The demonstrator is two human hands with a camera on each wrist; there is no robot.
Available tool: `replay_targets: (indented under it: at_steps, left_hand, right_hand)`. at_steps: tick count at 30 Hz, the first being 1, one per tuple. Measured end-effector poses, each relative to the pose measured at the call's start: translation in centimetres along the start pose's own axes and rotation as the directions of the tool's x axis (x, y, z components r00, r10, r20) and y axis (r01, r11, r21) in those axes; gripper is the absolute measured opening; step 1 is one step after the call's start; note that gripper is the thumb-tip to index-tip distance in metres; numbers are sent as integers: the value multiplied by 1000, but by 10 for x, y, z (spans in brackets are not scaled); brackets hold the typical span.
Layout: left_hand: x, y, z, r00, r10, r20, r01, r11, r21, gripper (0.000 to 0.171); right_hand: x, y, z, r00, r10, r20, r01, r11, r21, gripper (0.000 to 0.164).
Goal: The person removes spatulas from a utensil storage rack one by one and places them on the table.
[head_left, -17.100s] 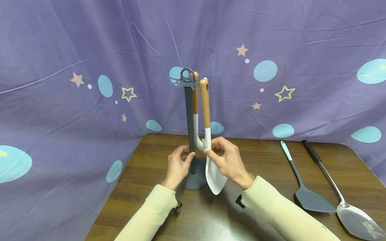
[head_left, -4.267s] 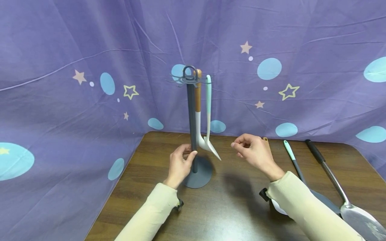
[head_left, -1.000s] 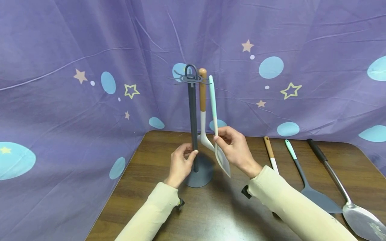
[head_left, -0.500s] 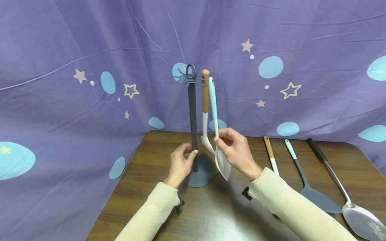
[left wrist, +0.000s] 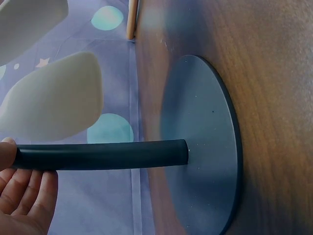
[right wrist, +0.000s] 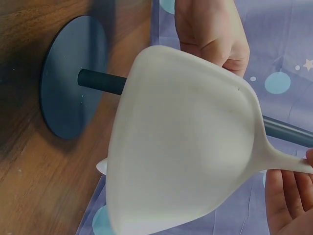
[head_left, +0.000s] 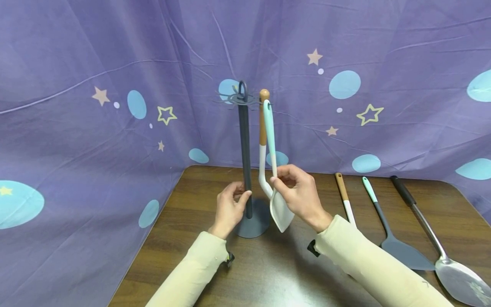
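Note:
A dark grey utensil stand [head_left: 244, 149] has a round base and a ring of hooks on top. My left hand [head_left: 230, 207] grips its pole low down, thumb in front. From a hook on the right hangs a spatula [head_left: 270, 132] with a mint handle and white blade. My right hand [head_left: 301, 194] pinches the spatula's neck just above the blade. Its broad white blade [right wrist: 186, 137] fills the right wrist view, covering part of the pole. Behind it hangs a white utensil with a wooden handle [head_left: 262, 128]; its lower end is partly hidden by the spatula and hand.
Right of the stand, a wooden-handled white utensil [head_left: 342, 189], a grey turner with mint handle [head_left: 402, 251] and a steel turner with black grip [head_left: 456, 281] lie on the wooden table [head_left: 184, 256]. A purple star-patterned curtain [head_left: 115, 140] hangs behind.
Since about 17 seconds ago, a wooden-handled white utensil has gone from the stand to the table. In the last second, the stand's top has turned slightly, swinging the spatula and hanging utensil round.

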State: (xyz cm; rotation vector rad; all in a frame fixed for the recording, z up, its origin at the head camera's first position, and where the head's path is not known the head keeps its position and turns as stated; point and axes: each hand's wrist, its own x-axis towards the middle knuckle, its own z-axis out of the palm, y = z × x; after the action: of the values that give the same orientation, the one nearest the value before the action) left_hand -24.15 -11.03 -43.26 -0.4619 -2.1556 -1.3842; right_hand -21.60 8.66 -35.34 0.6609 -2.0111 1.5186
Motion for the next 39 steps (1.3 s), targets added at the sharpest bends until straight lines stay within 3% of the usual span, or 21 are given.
replay_targets:
  at_steps: [9, 29, 39]
  left_hand:
    - [0, -1, 0, 1000, 9, 0, -9, 1000, -1, 16]
    - [0, -2, 1, 1000, 2, 5, -2, 1000, -7, 13]
    - [0, -2, 0, 1000, 21, 0, -21, 1000, -1, 14]
  right_hand:
    - [1, -31, -2, 1000, -13, 5, 13, 1000, -22, 13]
    - [3, -32, -6, 1000, -1, -6, 1, 1000, -21, 11]
    - [-1, -30, -12, 999, 49, -3, -49, 998, -39, 10]
